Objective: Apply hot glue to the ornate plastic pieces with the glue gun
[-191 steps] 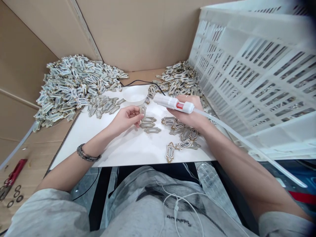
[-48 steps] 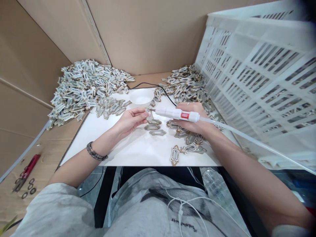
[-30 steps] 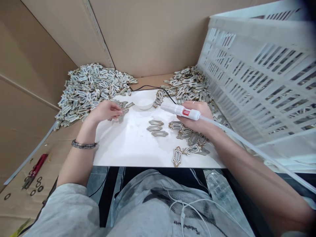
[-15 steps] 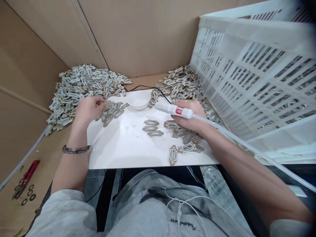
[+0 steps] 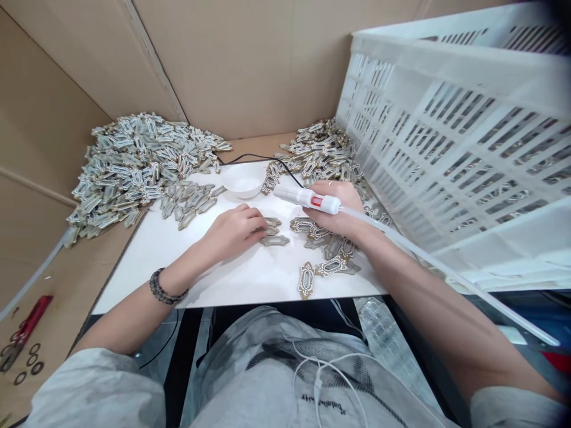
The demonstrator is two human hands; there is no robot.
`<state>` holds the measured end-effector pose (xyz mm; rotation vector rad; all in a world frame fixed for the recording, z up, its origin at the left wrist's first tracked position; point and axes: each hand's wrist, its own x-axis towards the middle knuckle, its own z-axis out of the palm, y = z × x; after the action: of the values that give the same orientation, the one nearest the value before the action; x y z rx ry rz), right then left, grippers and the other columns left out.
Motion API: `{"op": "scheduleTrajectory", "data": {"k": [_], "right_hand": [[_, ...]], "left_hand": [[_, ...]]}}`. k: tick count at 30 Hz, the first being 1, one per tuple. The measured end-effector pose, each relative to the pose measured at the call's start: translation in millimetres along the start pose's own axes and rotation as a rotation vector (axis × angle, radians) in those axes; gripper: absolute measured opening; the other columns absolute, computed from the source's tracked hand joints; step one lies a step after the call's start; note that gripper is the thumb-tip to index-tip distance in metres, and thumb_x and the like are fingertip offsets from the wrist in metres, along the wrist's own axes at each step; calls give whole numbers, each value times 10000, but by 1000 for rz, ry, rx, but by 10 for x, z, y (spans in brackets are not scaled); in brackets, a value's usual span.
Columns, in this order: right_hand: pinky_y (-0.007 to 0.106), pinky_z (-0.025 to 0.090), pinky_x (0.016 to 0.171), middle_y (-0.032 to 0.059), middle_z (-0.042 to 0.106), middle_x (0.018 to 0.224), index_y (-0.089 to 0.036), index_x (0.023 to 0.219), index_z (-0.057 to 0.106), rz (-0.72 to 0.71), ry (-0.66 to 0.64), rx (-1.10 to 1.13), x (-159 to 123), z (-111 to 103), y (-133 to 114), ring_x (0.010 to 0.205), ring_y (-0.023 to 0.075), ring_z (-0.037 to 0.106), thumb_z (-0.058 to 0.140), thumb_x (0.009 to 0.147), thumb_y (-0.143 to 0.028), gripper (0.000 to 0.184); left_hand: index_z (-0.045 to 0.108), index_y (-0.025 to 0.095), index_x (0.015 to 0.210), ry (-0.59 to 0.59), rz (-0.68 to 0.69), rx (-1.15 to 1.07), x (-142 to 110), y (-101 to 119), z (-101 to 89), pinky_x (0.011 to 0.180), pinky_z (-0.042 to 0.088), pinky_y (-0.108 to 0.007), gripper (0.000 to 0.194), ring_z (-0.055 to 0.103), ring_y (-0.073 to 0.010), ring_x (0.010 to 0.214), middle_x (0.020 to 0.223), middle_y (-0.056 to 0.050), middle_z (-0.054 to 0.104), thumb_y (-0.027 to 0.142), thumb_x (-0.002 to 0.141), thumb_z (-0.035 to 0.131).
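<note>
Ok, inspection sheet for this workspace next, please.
Surface: white board, plates and bowl on it.
Job's things: plates loose on the board, heaped at far left and far right.
Clutter: red-handled tool and rings at left, on cardboard.
Hands: left hand at plain plates, grip unclear; right hand holds glue gun.
Cables: black cable behind bowl; white cord over shirt.
Surroundings: cardboard walls; white crate at right.

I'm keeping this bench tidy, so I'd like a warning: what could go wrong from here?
The piece nearest the board's front edge might get knocked off by a passing arm. The long rod behind the tool in the right hand could snag on the crate if swung. A tug on the black cord might disturb the bowl beside it.
</note>
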<state>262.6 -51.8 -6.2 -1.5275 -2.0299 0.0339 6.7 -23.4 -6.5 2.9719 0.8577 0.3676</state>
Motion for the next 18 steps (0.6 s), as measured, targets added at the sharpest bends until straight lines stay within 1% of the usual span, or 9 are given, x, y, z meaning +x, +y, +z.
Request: {"op": "scheduleTrajectory", "data": {"k": [4,6,9,12,14,18], "right_hand": [[314,305,560,25,579,699,-231,615,429,12,-1,-5,-1,-4,-4,643,166,524,570,742,-300,202],[313,309,564,22,578,702,-231,616,437,16,-1,-5,-3,1,-2,645,163,525,568,744,-301,196],[310,311,574,17,565,702,-230,619,432,7,2,-2,-5,10,7,648,160,522,556,746,-309,194],[307,319,584,11,544,688,-229,623,416,-13,1,-3,-1,15,16,640,156,510,544,745,-309,193],[304,322,584,8,534,675,-228,623,411,-19,2,-6,3,14,17,624,151,497,540,744,-304,193],[298,314,572,7,540,669,-226,615,422,-11,10,-8,6,14,13,618,148,489,547,739,-295,189]], "left_hand": [[695,212,910,-67,-54,-90,-8,-32,-21,735,444,-309,134,617,-234,926,954,-64,700,261,908,570],[688,206,927,-82,-96,-144,-15,-39,-35,721,441,-300,121,621,-230,916,965,-71,689,243,891,579],[679,187,993,-96,-145,-247,-27,-62,-46,688,439,-285,161,617,-205,817,956,-79,673,245,855,621],[679,180,1021,-109,-142,-319,-34,-93,-43,661,431,-274,200,589,-174,730,947,-72,654,250,840,629],[679,171,990,-103,-140,-334,-35,-103,-35,658,424,-272,183,578,-167,719,930,-69,639,233,829,618],[664,163,865,-52,-165,-347,-31,-93,-15,653,408,-267,113,566,-161,711,852,-54,621,163,798,573]]}}
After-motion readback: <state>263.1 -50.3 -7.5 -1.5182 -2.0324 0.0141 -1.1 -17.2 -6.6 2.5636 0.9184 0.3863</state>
